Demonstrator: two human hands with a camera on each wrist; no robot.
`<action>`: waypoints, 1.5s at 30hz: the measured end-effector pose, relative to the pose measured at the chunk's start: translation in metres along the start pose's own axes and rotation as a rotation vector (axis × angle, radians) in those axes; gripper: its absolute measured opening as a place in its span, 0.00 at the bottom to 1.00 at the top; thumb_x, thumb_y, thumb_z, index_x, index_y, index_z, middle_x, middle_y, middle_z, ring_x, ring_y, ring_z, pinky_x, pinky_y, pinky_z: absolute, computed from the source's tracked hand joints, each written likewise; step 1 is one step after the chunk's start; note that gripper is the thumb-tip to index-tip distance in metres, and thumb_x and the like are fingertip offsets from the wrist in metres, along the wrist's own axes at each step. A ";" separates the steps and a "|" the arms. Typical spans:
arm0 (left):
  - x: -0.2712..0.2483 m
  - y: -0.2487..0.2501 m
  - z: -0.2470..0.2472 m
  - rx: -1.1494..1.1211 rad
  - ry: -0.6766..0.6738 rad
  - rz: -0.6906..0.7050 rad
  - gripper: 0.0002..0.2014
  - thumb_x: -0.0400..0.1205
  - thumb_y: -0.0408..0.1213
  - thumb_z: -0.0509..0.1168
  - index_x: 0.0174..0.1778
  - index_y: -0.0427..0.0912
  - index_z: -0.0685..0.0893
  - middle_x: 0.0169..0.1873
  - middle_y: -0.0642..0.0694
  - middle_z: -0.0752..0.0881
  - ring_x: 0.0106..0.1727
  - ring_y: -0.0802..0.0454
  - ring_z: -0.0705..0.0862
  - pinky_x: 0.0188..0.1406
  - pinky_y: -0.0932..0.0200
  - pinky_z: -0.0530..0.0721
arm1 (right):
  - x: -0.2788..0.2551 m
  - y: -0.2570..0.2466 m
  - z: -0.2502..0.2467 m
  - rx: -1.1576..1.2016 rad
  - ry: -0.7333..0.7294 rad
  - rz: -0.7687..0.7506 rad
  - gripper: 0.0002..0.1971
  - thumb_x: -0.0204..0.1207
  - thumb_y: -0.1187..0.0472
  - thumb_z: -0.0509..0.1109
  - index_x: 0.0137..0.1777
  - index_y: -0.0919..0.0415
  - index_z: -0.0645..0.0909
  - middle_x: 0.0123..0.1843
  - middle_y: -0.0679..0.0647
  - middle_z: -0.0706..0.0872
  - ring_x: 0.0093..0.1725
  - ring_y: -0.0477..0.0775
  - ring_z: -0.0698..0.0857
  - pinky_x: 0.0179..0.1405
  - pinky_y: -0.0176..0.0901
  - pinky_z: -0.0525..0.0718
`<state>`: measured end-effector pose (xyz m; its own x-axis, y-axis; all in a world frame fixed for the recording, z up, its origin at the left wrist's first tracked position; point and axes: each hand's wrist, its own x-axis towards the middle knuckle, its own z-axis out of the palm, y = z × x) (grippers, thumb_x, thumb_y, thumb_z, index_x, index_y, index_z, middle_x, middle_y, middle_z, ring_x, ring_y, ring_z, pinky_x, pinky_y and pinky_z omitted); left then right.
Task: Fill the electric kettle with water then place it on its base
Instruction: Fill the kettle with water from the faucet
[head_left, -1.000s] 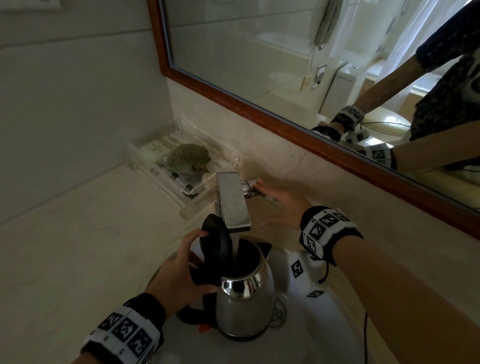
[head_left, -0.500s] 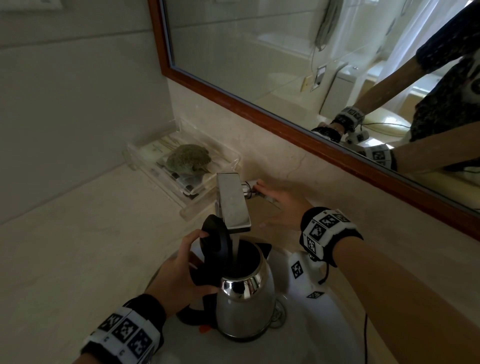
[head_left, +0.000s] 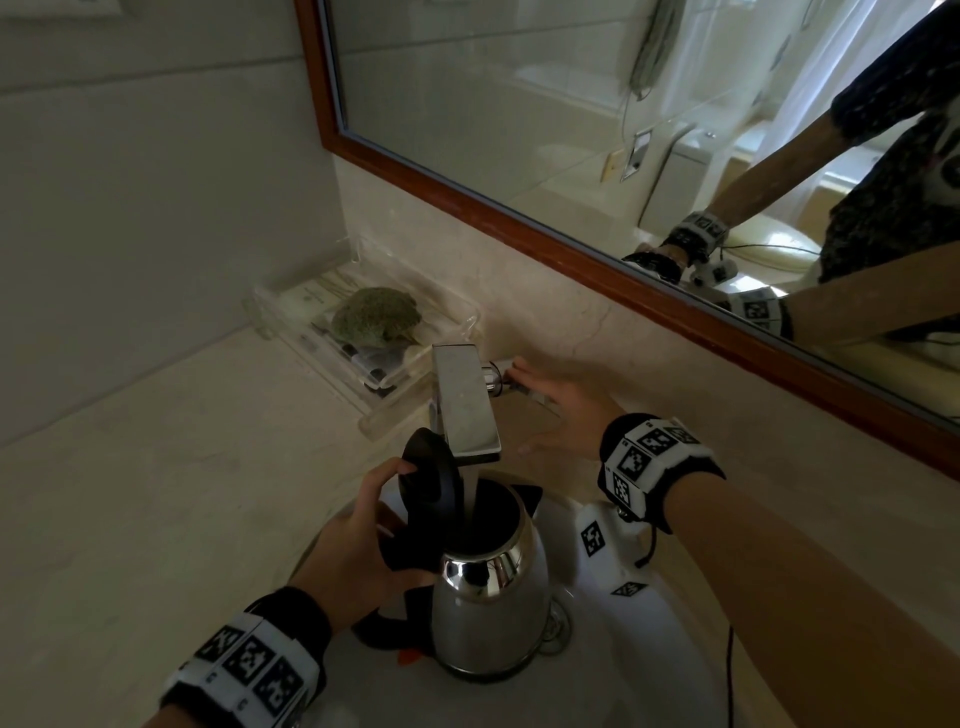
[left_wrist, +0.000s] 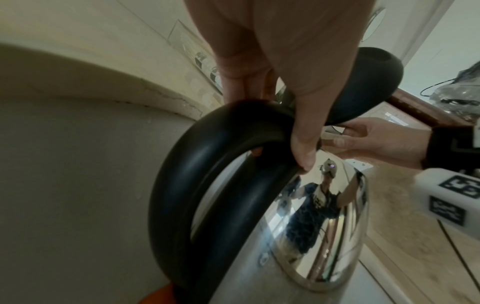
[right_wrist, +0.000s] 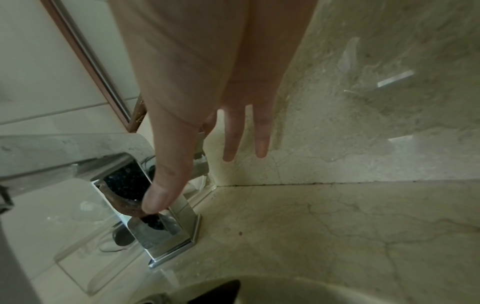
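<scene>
A steel kettle (head_left: 491, 613) with a black handle stands in the white sink (head_left: 675, 639), its black lid (head_left: 431, 478) tipped up. It sits under the square chrome faucet (head_left: 465, 405), and a thin stream of water (head_left: 470, 493) falls into its mouth. My left hand (head_left: 363, 551) grips the handle (left_wrist: 182, 195), thumb on the steel top beside it. My right hand (head_left: 561, 410) reaches flat to the faucet's side lever (head_left: 493, 376), fingers (right_wrist: 261, 133) straight. The kettle's base is not in view.
A clear plastic tray (head_left: 395, 395) holding a green lump (head_left: 374, 317) and small packets sits on the marble counter (head_left: 156, 493) behind the faucet, to the left. A wood-framed mirror (head_left: 519, 218) runs along the back wall. The sink drain (head_left: 558, 623) shows beside the kettle.
</scene>
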<state>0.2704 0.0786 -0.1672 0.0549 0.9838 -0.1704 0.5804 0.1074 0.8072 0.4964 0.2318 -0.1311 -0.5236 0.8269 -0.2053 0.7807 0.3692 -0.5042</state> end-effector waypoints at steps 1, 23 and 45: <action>0.000 0.000 0.000 0.002 0.000 0.004 0.48 0.61 0.37 0.81 0.59 0.73 0.52 0.42 0.51 0.85 0.44 0.54 0.86 0.48 0.56 0.86 | 0.000 0.000 0.000 -0.002 0.004 -0.003 0.47 0.66 0.57 0.79 0.81 0.51 0.55 0.85 0.45 0.53 0.82 0.46 0.58 0.75 0.32 0.56; 0.001 -0.002 -0.001 0.000 -0.002 0.004 0.49 0.60 0.37 0.81 0.58 0.76 0.52 0.42 0.55 0.84 0.45 0.55 0.85 0.50 0.55 0.86 | 0.005 0.009 0.006 0.055 0.024 -0.004 0.48 0.64 0.57 0.81 0.81 0.49 0.55 0.84 0.43 0.55 0.82 0.47 0.59 0.79 0.39 0.61; 0.001 -0.001 0.000 -0.018 -0.011 -0.021 0.50 0.61 0.37 0.81 0.67 0.65 0.51 0.42 0.58 0.81 0.47 0.54 0.83 0.51 0.58 0.83 | 0.003 0.007 0.007 0.067 0.034 -0.021 0.47 0.66 0.59 0.80 0.81 0.52 0.55 0.84 0.44 0.54 0.81 0.43 0.59 0.74 0.29 0.57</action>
<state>0.2699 0.0795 -0.1683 0.0521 0.9796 -0.1939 0.5668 0.1308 0.8134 0.4984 0.2339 -0.1411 -0.5268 0.8337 -0.1657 0.7445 0.3585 -0.5632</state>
